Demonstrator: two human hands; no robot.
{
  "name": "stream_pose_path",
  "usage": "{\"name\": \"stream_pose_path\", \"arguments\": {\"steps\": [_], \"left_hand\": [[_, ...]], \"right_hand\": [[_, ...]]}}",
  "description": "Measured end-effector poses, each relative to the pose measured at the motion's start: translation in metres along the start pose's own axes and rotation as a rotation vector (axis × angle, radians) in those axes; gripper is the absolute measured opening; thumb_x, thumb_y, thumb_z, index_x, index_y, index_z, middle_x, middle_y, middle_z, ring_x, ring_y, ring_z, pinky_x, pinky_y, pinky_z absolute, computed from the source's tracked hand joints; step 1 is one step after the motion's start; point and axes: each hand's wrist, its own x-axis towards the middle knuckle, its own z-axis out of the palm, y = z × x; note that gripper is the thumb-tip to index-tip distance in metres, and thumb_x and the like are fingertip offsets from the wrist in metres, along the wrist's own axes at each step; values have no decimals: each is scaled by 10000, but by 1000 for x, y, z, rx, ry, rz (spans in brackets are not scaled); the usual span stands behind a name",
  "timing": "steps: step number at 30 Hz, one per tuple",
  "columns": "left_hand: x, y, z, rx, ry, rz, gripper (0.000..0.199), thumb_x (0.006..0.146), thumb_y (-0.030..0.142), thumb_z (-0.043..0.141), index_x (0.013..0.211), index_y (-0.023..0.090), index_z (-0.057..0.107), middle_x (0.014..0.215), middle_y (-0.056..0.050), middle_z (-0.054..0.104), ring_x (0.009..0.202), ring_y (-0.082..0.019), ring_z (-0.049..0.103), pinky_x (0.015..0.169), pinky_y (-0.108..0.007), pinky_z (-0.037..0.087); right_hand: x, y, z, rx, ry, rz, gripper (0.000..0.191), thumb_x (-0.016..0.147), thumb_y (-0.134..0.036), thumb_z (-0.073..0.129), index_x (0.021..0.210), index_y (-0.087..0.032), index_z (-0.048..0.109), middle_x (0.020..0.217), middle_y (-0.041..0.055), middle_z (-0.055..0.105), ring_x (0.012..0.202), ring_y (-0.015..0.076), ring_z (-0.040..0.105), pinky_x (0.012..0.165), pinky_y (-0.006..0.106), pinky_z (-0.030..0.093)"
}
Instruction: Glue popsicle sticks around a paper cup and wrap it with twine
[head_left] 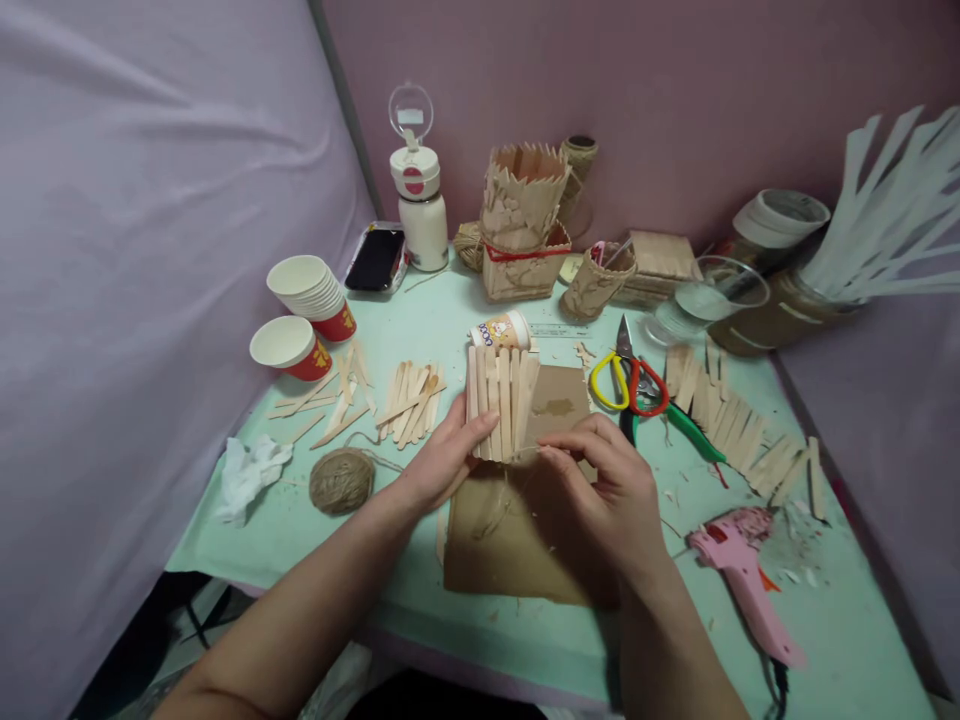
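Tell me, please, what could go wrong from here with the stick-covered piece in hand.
The thin strand pinched in the right hand might slip or snag at the lower edge of the stick-covered piece. The left hand could press some sticks out of line. The pink glue gun lies near the right forearm, which might brush it; whether it is hot cannot be seen.

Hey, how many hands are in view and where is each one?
2. The left hand holds the left side of the upright wooden sticks; the right hand is at their lower right, seemingly pinching a thin strand.
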Motion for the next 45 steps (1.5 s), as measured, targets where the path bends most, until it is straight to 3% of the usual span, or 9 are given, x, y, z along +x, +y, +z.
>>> {"name": "stream_pose_path", "arguments": {"steps": [6,11,27,45], "left_hand": [[-1,2,-1,-36,-46,20,790,645,426,875,1313,228,502,1387,-142,589,1299,-347,552,1081,-484,444],[-1,2,-2,20,-12,26,892,568,304,910,1320,201,442,1404,-162,554,1306,-347,539,1105,-492,407],[-2,4,-1,-7,6,36,735,639,228,827,1287,219,480,1309,-128,615,1241,-317,589,1120,-516,398],[0,3,0,16,43,33,749,595,225,858,1235,212,470,1231,-110,634,1184,-303,611,1082,-500,427]], "right_hand": [[-3,-1,1,-42,56,20,91,923,-224,657,853,-211,713,722,1,588,685,155,561,607,291,446],[-4,0,3,-50,75,26,80,927,-213,657,856,-208,696,733,-5,581,687,149,551,609,284,433],[-2,0,2,-50,44,17,122,932,-224,640,818,-207,678,711,-1,578,675,151,543,600,282,427],[-4,1,4,-35,8,-13,92,939,-187,643,853,-196,674,746,-5,578,699,142,555,625,275,441]]}}
